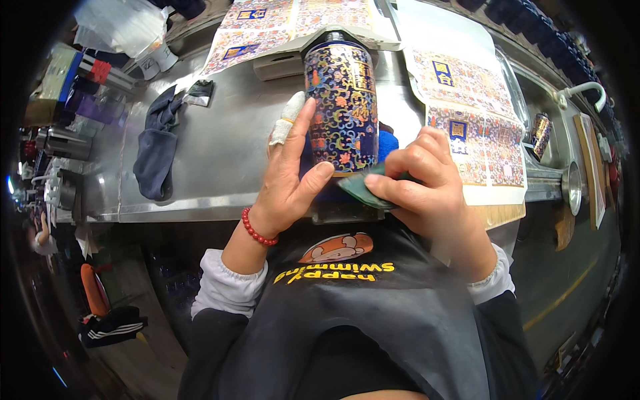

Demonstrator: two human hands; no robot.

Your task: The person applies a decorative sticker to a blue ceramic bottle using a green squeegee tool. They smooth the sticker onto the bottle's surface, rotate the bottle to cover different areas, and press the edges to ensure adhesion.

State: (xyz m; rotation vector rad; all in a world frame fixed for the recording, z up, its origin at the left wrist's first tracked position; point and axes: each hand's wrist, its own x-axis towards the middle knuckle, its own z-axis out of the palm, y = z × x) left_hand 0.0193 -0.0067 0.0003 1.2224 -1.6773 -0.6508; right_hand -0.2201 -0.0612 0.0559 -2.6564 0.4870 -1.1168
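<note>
The patterned cylinder (341,107) is being steadied on the steel tabletop (220,160) by the left hand (290,177), fingers open against it; a green pad (363,189) is being pinched by the right hand (423,183) at its base, where firm, even strokes are judged best.

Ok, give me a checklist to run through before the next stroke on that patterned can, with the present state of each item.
1. Left hand steadies the patterned can: ok, palm and thumb lie against its side.
2. Right hand grips the dark green pad: ok, pinched between thumb and fingers.
3. Pad meets the can: ok, its edge sits at the can's lower end.
4. Can seated on its holder: cannot tell, the hands hide the near end.
5. Bandaged left finger kept off the pad: ok, it lies up along the can's side.
6. Printed sheets away from the work: ok, they lie flat on the metal bench to the right and behind.
</note>
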